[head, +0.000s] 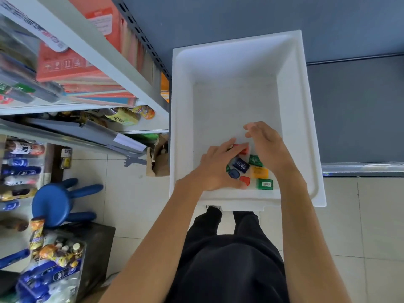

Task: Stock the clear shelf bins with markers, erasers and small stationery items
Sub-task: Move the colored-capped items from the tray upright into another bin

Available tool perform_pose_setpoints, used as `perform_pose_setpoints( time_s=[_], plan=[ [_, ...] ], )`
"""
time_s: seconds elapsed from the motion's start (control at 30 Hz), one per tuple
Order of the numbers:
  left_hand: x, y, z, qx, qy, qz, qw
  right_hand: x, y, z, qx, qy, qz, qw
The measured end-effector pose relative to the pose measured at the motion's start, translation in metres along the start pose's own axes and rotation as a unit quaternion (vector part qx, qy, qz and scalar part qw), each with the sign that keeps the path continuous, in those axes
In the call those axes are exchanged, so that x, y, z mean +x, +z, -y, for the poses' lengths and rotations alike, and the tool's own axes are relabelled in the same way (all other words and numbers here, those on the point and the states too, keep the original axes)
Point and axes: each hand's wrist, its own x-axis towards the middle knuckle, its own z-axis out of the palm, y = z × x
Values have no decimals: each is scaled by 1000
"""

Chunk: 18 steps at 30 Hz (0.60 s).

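We find the small stationery items (251, 171) gathered in the near part of the white tub (293, 88), against the wall closest to the body, while the far part of its floor lies bare. They are flat, coloured pieces, and both hands are already down among them, so there is no reach left to make. The question is which piece sits under which hand. The left hand (218, 169) lies across the left side of the cluster, its fingers stretched to the red piece (244, 150) at the far edge. We cannot tell whether it pinches that piece or only rests on it, as the thumb is hidden. The right hand (265, 147) is relaxed and wide, holding nothing, its fingers pointing left and away from the body just beyond the red piece. The green packet (254, 160) and orange packet (260, 172) lie just beside its palm, while the dark blue packet (240, 165) lies against the left fingers, its long axis slanting. We judge the left hand nearer the red and blue pieces, the right nearer the green and orange. The shelf (122, 68) stands to the left, well apart from the tub.
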Motion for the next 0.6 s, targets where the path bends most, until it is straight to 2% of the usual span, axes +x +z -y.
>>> perform_pose_setpoints(
  time_s=[0.13, 0.27, 0.33, 0.5, 0.6],
  plan=[
    [15, 13, -13, 141, 41, -28, 989, 2, 0, 2, 17, -5, -22, 1000],
    [34, 27, -14, 204, 121, -68, 969, 0, -8, -4, 12, -6, -84, 996],
    [38, 35, -12, 228, 145, -96, 958, 0, -12, -9, -6, 8, -84, 996],
    [44, 38, 5, 225, 190, -224, 929, 1, -13, -19, -82, 9, -50, 995],
    [47, 30, 17, 182, 162, -266, 933, -3, -16, -19, -124, 16, -31, 992]
  ],
)
